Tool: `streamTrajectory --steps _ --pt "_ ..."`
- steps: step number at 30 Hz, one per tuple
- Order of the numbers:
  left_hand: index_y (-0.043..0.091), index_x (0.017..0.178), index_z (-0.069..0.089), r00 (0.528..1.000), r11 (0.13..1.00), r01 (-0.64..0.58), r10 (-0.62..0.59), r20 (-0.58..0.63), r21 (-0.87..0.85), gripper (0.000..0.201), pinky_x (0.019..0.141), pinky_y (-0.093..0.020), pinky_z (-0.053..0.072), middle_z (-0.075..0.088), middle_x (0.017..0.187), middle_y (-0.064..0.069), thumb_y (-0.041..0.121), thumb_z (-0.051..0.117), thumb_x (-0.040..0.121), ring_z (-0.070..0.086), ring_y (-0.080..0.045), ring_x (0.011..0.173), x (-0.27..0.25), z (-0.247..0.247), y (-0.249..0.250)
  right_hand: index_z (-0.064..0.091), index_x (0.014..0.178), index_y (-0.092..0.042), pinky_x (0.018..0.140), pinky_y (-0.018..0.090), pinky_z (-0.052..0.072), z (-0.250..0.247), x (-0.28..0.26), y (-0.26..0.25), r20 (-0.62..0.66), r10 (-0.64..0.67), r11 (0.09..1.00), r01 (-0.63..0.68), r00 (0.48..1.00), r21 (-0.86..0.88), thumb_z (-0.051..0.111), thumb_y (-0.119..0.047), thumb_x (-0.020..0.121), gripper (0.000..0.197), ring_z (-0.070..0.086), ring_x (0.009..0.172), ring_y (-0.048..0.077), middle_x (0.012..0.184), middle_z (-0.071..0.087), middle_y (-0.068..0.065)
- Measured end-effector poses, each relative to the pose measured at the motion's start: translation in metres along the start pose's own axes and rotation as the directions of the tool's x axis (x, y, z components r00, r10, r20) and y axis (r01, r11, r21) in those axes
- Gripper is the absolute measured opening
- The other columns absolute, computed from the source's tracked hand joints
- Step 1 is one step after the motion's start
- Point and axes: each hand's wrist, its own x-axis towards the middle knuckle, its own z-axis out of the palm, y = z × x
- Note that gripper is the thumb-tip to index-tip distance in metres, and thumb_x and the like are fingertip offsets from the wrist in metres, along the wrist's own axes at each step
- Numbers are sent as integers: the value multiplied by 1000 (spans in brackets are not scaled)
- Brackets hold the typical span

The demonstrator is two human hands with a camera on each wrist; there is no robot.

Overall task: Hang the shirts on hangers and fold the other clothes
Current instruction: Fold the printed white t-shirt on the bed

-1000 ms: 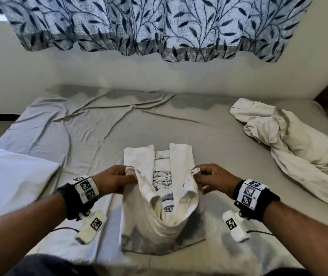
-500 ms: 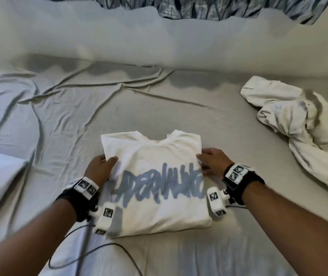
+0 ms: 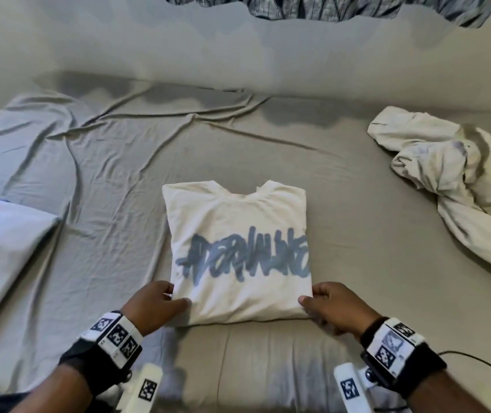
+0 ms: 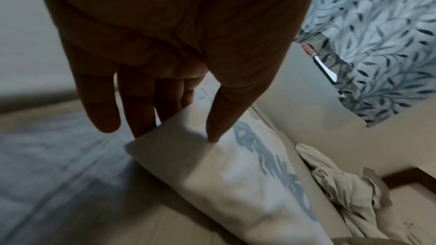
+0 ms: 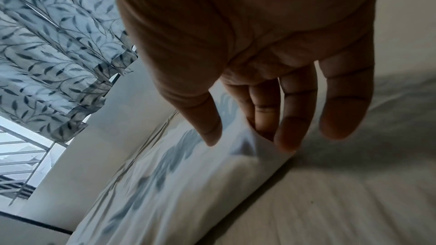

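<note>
Two hands are now working the near corners of a folded T-shirt (image 3: 238, 251) that, a second ago, was still hanging open between them, its sides turned in and a small print facing up. Going left to right: at about nine o'clock a pale pillow (image 3: 2, 251) is lying on the wrinkled bed sheet (image 3: 113, 180); at about seven o'clock the left hand (image 3: 154, 308) is pinching the shirt's near left corner, thumb on top and fingers slipping under the edge, as the left wrist view also shows. At the centre the T-shirt is lying flat on the sheet as a neat rectangle, collar pointing to twelve o'clock and its blue lettering (image 3: 247, 254) facing up. At about five o'clock the right hand (image 3: 336, 308) is gripping the near right corner the same way, thumb above and fingertips tucked beneath. Half a second ago both hands were sitting higher along the shirt's sides; they are now sliding down to the bottom edge. That suggests the fold on this piece is essentially finished and the hands are squaring it or getting ready to lift it away. At about two o'clock a crumpled cream garment (image 3: 458, 180) is still waiting, well apart from the folded one, so the job is only partly done.
</note>
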Motion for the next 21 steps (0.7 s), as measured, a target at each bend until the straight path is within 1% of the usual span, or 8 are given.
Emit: streamTrajectory --steps 2,4,6,9,12,14,18,21 --pt "17 84 71 998 997 -58 59 -2 55 22 67 -30 55 75 71 5 36 83 84 69 -9 64 2 -6 -3 62 81 -10 49 25 35 -3 4 2 66 26 996 -31 997 83 80 -42 86 37 50 54 19 67 60 8" --pt "14 81 70 996 993 -83 80 40 87 26 62 -28 50 72 65 5 37 84 84 66 -9 58 6 -10 -6 64 81 -13 52 27 34 -8 4 1 158 33 982 -62 987 181 87 -40 79 36 47 56 17 72 55 9" --pt "7 88 71 991 995 -76 68 117 67 36 63 -27 51 76 72 -2 40 84 83 70 -15 65 10 -19 -6 76 92 -14 57 28 41 -12 0 -4 233 -7 964 -55 973 262 90 -37 77 31 55 70 17 81 63 8" --pt "4 92 69 974 999 -50 50 219 -3 43 61 -25 50 75 72 -4 42 86 81 68 -10 65 18 -32 -1 80 104 -19 61 28 46 -15 -5 -14 266 -96 934 -5 959 356 87 -24 84 22 59 79 21 90 72 11" --pt "3 87 65 950 998 -19 39 309 -68 43 67 -29 52 70 70 -4 39 87 80 68 -13 70 22 -39 -4 78 110 -25 58 28 47 -18 -4 -11 255 -81 974 22 964 225 89 -23 81 31 61 71 18 80 72 4" --pt "2 84 63 925 996 0 35 379 -92 49 70 -31 53 66 69 -5 42 91 76 70 -17 73 21 -36 -13 77 111 -22 56 26 48 -19 -2 -3 249 -37 992 5 968 127 89 -21 81 32 62 66 15 66 64 -4" --pt "0 93 72 833 980 46 70 548 -194 55 69 -30 51 69 77 -14 46 94 70 63 -21 72 11 -23 -31 80 104 -16 54 25 44 -28 -4 11 293 14 994 -44 956 96 91 -20 79 27 59 61 13 69 65 0" --pt "7 91 75 695 982 56 91 713 -180 32 65 -23 47 68 75 -6 33 90 81 59 -10 66 -3 -15 -30 84 95 -17 57 26 45 -38 -8 25 384 81 997 -75 920 -30 92 -21 77 20 57 62 14 71 69 1"
